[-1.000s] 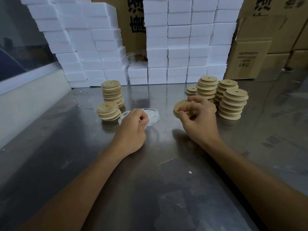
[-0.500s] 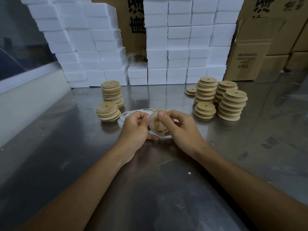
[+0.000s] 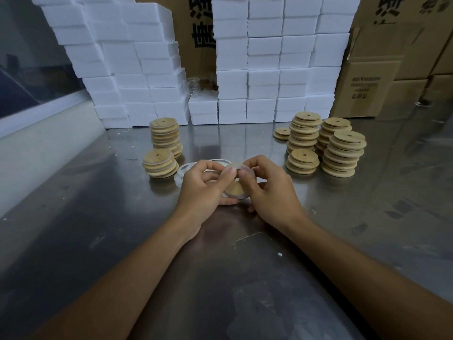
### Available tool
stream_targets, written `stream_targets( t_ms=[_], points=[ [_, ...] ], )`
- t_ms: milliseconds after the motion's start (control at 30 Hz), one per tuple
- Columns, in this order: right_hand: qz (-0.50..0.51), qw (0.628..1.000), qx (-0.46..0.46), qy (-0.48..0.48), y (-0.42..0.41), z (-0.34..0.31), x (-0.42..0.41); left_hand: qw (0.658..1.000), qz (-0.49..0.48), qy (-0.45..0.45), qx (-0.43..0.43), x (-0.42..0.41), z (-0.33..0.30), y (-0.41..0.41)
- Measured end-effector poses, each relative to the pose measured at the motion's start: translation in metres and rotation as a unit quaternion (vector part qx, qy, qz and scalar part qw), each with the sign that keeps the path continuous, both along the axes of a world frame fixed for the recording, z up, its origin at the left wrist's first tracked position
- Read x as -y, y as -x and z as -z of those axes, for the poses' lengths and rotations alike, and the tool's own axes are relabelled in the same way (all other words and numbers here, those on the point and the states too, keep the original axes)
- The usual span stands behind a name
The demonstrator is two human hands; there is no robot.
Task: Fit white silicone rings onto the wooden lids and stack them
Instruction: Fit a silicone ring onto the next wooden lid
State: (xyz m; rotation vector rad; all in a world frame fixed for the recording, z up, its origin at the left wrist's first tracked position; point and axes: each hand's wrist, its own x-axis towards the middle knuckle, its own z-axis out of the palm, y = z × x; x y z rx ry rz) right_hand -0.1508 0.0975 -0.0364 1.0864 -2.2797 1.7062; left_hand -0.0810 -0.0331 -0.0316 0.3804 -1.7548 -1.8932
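**Both hands pinch one lid, ring half on**

Gripping w/ both hands: left hand [image 3: 204, 186] and right hand [image 3: 268, 190] hold a single wooden lid [image 3: 234, 188] tilted up just above the table [image 3: 98, 217], mid-front. Thumbs and fingertips curl round its edge; a white silicone ring [image 3: 239, 197] shows along the lid's lower rim. Lid's small centre hole faces the camera.

Around it:
- Loose rings pile [image 3: 183, 171] lies on the table just behind the left hand, partly hidden by its fingers.
- Left side: short stack of lids [image 3: 160, 163] near the pile, taller stack [image 3: 166, 137] behind it; thin pale bands show at some edges of both.
- Right side: bare lids in several stacks – low stack [image 3: 303, 161] nearest the right hand, tall stacks [image 3: 344, 153] beside and behind it, plus a low small stack [image 3: 282, 133] further back.
- Back edge: walls of white foam boxes [image 3: 264, 77] w/ a gap between; clear glassware in the gap, too blurred to tell more.
- Cardboard cartons [image 3: 365, 87] stand at back right.
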Motion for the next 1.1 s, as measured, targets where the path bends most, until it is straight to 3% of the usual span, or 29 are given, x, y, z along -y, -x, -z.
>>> stream_targets(
  t_ms=[267, 500, 600, 1100],
  points=[
    [-0.011, 0.999, 0.023, 0.025, -0.002, -0.001, -0.001, 0.995, -0.058, 0.081, -0.008, 0.003, 0.005, 0.001],
    [0.039, 0.998, -0.033, 0.020, 0.004, 0.000, 0.001, 0.977, -0.092, 0.193, -0.002, 0.003, 0.009, 0.004],
    [0.035, 0.999, -0.003, 0.034, 0.005, -0.001, 0.001, 0.966, -0.110, 0.234, -0.006, 0.000, 0.010, 0.003],
    [-0.012, 0.988, 0.145, 0.057, 0.010, -0.013, -0.006, 0.982, -0.083, 0.168, 0.008, 0.006, 0.004, 0.002]
  ],
)
